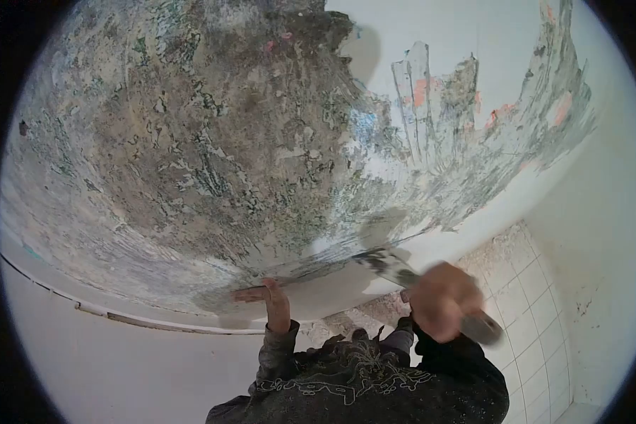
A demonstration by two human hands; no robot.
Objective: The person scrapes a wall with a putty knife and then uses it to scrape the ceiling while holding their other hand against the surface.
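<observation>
Head view, looking up: the right hand (442, 300) is fisted round the dark handle of a flat metal scraper with a paint-smeared blade (387, 265), that grip clamped tight and blurred, so I'd say mid-stroke. The blade's tip sits against the plaster just up and left of the fist, right at the edge where bare meets painted. Over to the left of that grip, the left hand (265, 297) lies flat on the surface, fingers spread, holding nothing, bracing. Above both hands spreads the big stripped patch of mottled grey-brown plaster with green flecks (191, 141), which covers most of the surface in sight. By my reckoning the bulk of the scraping is done. What's left: the smooth white painted band (473, 42) up and right of the blade, with streaky scratches and pink spots showing through. Below the right grip runs a white tiled wall (537, 311), and a dark patterned sleeve (346, 385) fills the bottom.
</observation>
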